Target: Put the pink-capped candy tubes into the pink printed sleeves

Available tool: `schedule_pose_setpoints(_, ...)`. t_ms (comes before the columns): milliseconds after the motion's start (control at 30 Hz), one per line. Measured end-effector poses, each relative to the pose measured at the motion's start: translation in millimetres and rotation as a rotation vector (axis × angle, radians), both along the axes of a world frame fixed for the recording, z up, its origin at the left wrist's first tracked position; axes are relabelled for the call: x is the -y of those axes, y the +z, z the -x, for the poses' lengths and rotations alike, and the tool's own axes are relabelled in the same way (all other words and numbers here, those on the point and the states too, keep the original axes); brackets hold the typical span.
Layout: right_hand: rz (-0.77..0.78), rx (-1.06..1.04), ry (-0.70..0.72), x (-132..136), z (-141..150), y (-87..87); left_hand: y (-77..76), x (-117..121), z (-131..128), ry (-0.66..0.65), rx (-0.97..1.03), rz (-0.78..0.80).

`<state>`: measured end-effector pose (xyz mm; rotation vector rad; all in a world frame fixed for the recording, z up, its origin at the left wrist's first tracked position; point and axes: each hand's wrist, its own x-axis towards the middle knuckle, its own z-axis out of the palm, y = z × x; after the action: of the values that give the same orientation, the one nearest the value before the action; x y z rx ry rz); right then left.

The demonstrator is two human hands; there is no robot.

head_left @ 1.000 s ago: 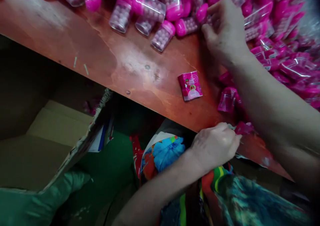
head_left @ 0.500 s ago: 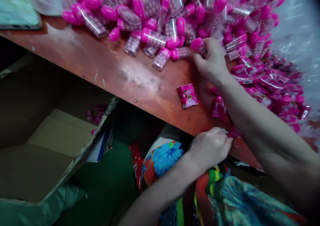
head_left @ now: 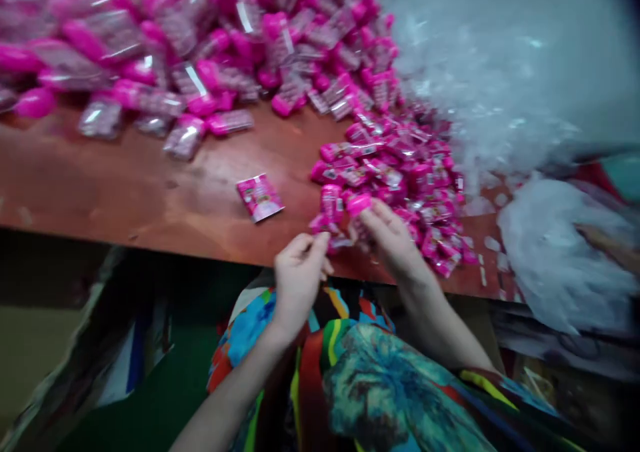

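My right hand is closed round a small clear bottle with a pink cap, held low over the near table edge. Just left of it, my left hand has its thumb and fingers pinched together. Pink material shows at those fingertips, but blur hides what it is. Beyond my hands lies a wrapped pink bottle. To the left, a small flat stack of printed pink labels rests on the reddish table.
Unwrapped pink-capped bottles of beads are heaped at the back left. Wrapped ones pile up to the right. Clear plastic bags lie behind; another person's hand touches a bag. A cardboard box stands below left.
The view has swung right. My right hand has drawn a bottle from the unwrapped heap back toward the table edge. My left hand is now beside it, fingers still pinched.
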<state>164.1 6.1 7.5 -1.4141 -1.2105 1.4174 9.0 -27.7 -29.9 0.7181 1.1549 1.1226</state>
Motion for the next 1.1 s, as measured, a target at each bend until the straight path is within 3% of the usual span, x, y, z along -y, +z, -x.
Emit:
schedule_pose_setpoints(67,0.114,-0.143,0.0,16.9,-5.3,-9.0,8.2,-7.0,0.1,0.098,0.109,0.126)
schedule_pose_setpoints(133,0.167,-0.231,0.017,28.0,-6.5,-15.2,15.8,-13.8,-2.0,0.115,0.216,0.228)
schedule_pose_setpoints(300,0.13,-0.328,0.011,40.2,-7.0,-21.5,25.1,-19.4,-14.2,0.06,0.307,0.358)
schedule_pose_setpoints(433,0.059,-0.351,-0.005,45.1,-11.1,-24.3,22.8,-17.5,-24.9,-0.009,0.274,0.351)
schedule_pose_setpoints(600,0.008,-0.325,0.005,54.9,-18.7,-24.6,26.2,-17.6,-34.6,0.038,0.226,0.356)
schedule_pose_setpoints(933,-0.047,-0.196,-0.102,57.6,-15.3,-30.2,25.3,-9.4,-40.0,-0.025,0.165,0.298)
schedule_pose_setpoints(1100,-0.095,-0.128,-0.012,59.0,-14.9,-31.1,31.0,-8.2,-39.1,-0.111,0.184,0.261)
